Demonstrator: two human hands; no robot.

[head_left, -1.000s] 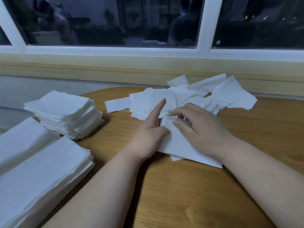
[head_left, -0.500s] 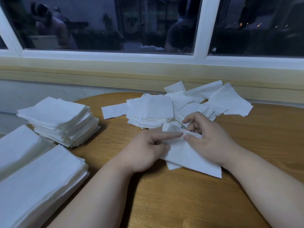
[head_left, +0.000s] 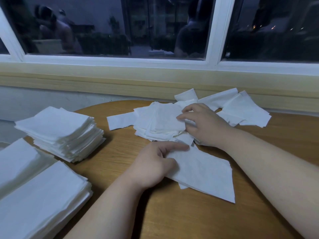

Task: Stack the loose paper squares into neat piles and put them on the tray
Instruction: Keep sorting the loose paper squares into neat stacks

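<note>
Wood-grain brown fills my feed: the round desk (head_left: 172, 219), with white paper all over it. The loose paper squares (head_left: 160, 121) lie in a scattered heap at the far side of the desk, close under the pale sill (head_left: 103, 78). Some overlap in a rough bundle at the heap's left and others fan out to the right. One strip (head_left: 119, 120) sticks out toward the left.

The right hand (head_left: 205, 125) is on the right edge of that bundle. Its fingers (head_left: 180, 117) curl over the top sheets with the thumb low against the edge, so I read it as gripping a few squares there.

Nearer to me, a thin near pile (head_left: 203, 171) of squares lies flat on the desk, its corners not quite lined up. The left hand (head_left: 151, 163) rests on its left edge. The index finger lies straight across the far corner, the thumb sits on the top sheet, and the other fingers are curled. Whether they actually hold the edge I cannot tell. The two hands are close together but not touching.

On the left of the desk stands a thick stack of squares (head_left: 58, 130), fairly even, with its edges slightly ragged. At the lower left are two larger paper stacks (head_left: 43, 195) lying side by side, partly cut off by the frame. What they rest on is hidden from me.

Behind it all, the window (head_left: 120, 31) is dark and shows dim reflections.
</note>
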